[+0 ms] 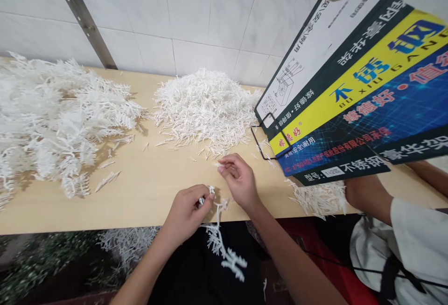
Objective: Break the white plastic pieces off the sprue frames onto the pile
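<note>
My left hand [187, 211] is closed round the top of a white plastic branch [220, 239], which hangs down over the front edge of the wooden table [147, 188]. My right hand [238, 176] is just above it, fingertips pinched together on a small white piece. A heap of loose white sticks [206, 104] lies straight behind my hands. A larger heap of whole white branches [52, 118] covers the left part of the table.
A printed cardboard box [353, 90] leans over the table at the right, with a wire frame under it. Another person's arm [371, 197] and white sleeve are below it, next to a small pile of sticks [318, 197]. More branches lie under the table.
</note>
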Tool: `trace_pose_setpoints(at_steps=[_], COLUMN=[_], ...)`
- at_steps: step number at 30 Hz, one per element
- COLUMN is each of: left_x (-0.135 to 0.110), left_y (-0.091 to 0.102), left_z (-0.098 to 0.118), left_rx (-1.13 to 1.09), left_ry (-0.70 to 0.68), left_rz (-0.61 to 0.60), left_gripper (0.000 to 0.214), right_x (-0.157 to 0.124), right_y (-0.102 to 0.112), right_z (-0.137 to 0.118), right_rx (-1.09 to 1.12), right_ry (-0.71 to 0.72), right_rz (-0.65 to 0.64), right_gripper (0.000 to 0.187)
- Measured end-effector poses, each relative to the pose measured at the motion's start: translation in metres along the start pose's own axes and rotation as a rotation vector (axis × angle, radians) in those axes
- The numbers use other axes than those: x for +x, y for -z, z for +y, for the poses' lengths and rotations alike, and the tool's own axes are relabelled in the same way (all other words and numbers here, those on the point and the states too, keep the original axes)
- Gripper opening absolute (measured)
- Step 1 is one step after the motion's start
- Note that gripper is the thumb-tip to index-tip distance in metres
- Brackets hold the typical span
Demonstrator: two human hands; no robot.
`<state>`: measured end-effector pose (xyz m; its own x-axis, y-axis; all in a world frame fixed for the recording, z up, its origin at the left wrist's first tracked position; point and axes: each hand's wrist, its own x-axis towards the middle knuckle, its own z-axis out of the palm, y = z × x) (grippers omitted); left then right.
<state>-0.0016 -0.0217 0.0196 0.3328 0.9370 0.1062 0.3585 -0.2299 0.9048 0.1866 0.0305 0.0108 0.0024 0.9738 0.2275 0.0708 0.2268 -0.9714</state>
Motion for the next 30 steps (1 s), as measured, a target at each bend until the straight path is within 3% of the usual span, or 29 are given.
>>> trace_pose_setpoints(at_steps=[3, 5, 7, 12, 16, 18, 22, 25, 27, 30], left_x=[0.000, 0.000, 0.002, 0.009, 0.007, 0.005, 0.003, 0.005, 0.007, 0.011], left_y=[0.000, 0.000, -0.001, 0.002, 0.003, 0.002, -0.001, -0.003, -0.003, -0.001], left_z=[-0.001, 0.000, 0.002, 0.002, 0.000, -0.001, -0.003, -0.004, -0.002, 0.002], left_rx=[-0.045, -0.046, -0.037, -0.032, -0.002, -0.004, -0.057, -0.043, -0.030, -0.034], left_ry=[0.053, 0.047, 0.035, 0.044, 0.040, 0.038, 0.108, 0.099, 0.073, 0.043], left_rz=[0.070, 0.077, 0.067, 0.025, 0.034, 0.065, 0.163, 0.169, 0.144, 0.110], left_gripper=[0.037, 0.038, 0.038, 0.035, 0.036, 0.036, 0.036, 0.036, 0.035, 0.034], right_x=[-0.004, -0.005, -0.006, -0.008, -0.002, 0.001, 0.001, -0.003, -0.004, -0.004], right_y=[-0.002, -0.002, -0.002, 0.000, 0.007, 0.008, 0.003, -0.001, -0.001, 0.003], right_z=[-0.012, -0.017, -0.020, -0.010, 0.004, 0.005, -0.009, -0.017, -0.017, -0.010], right_rx=[-0.116, -0.144, -0.181, -0.227, -0.034, -0.070, -0.382, -0.386, -0.334, -0.309], right_ry=[0.077, 0.112, 0.152, 0.163, 0.064, 0.063, 0.268, 0.339, 0.308, 0.216], right_rz=[-0.231, -0.367, -0.411, -0.186, 0.162, 0.214, -0.124, -0.329, -0.367, -0.280], right_gripper=[0.028, 0.024, 0.018, 0.030, 0.032, 0.029, 0.028, 0.023, 0.017, 0.029])
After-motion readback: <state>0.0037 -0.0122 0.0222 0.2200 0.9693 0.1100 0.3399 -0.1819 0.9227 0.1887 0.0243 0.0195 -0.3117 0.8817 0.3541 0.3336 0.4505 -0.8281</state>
